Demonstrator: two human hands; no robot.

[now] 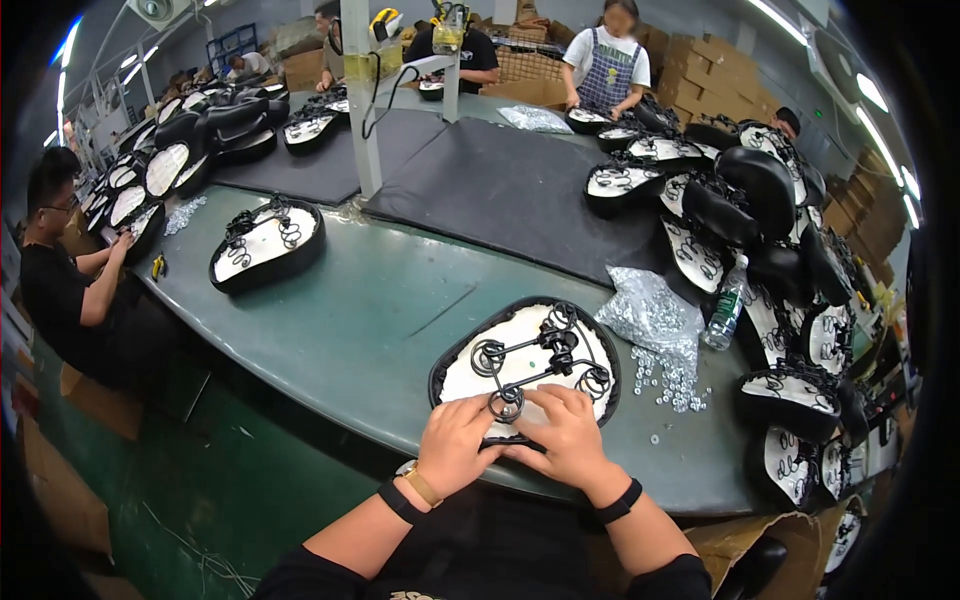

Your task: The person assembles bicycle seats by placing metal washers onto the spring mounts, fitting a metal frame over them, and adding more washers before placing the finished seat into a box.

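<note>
green tabletop (380,330) is curving across the view, and at its far left edge a person in a black shirt (55,290) is sitting with a hand resting on a row of upturned saddles (135,195). a little further right, a single upturned bicycle saddle (266,245) is lying alone on the green surface, white underside and black wire springs facing up, well apart from the wearer's hands.

coming up from the lower edge, the left forearm is angling inward, wearing a black band and a gold-coloured watch at the wrist. the left hand (455,445) is lying palm down, fingers curled over the near rim of the saddle being worked on (525,365), with the fingertips pressing on the white underside just beside the front coil spring (505,405). whether anything small is pinched under them cannot be told.

that saddle is sitting upside down at the near edge of the table, directly in front of the person, its black wire rails and three coil springs facing up.

the right forearm is angling in from the other side, a black band on the wrist. the right hand (570,435) is lying palm down too, touching the left hand, fingers bent and pressing on the saddle's near rim.

further right, a clear bag of small metal washers (650,315) is spilling loose pieces onto the table, a plastic bottle (725,305) is leaning just beside it, and a heap of finished saddles (770,230) is piling along the right edge.
</note>
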